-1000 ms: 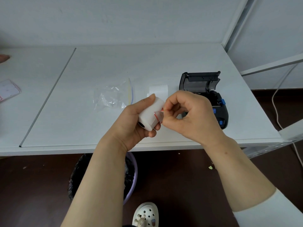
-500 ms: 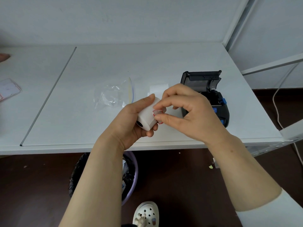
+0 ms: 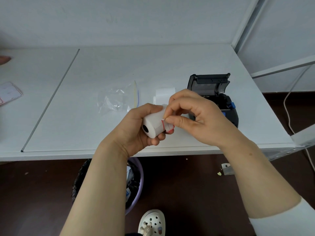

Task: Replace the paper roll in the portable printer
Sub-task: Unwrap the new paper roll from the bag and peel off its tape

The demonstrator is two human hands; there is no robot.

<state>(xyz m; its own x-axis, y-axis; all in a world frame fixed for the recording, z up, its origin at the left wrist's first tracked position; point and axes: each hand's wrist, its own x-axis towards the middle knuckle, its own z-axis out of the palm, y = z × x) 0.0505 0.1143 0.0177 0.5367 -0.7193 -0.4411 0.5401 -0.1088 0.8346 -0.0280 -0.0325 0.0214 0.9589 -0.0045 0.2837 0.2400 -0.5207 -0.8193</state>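
My left hand (image 3: 136, 126) grips a white paper roll (image 3: 153, 124) above the table's front edge, its dark core facing me. My right hand (image 3: 196, 116) pinches the red-edged sticker tab (image 3: 166, 127) at the roll's loose end with thumb and forefinger. The black portable printer (image 3: 216, 96) stands just behind my right hand with its lid open upright, blue latches showing on its right side. My hand hides the printer's front part.
An empty clear plastic bag (image 3: 117, 99) and a strip of white paper (image 3: 164, 93) lie on the white table (image 3: 102, 68) behind the roll. A pink-edged card (image 3: 9, 92) sits far left. A lined bin (image 3: 134, 183) stands under the table, and a white cable (image 3: 288, 106) hangs at right.
My right hand's thumb and forefinger have shifted their pinch on the red-edged tab, and the tab now stands further off the roll. The roll has turned slightly in my left hand.
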